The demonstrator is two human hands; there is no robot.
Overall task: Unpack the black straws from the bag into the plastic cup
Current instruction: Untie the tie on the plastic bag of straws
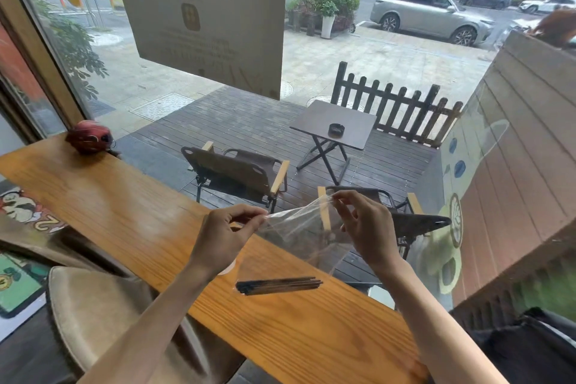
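Left hand: the left hand (223, 235) pinches one top edge of the clear, crinkled plastic bag (299, 234).
Right hand: the right hand (363, 223) pinches the opposite edge, held apart.
Straws: the thin black straws (279, 285) lie bundled in the bag's bottom on the counter, long axis left-right.
Surface: a glossy, grained wooden counter (124, 215) along a window.
Beyond: a round red helmet (88, 135) at the counter's far end.
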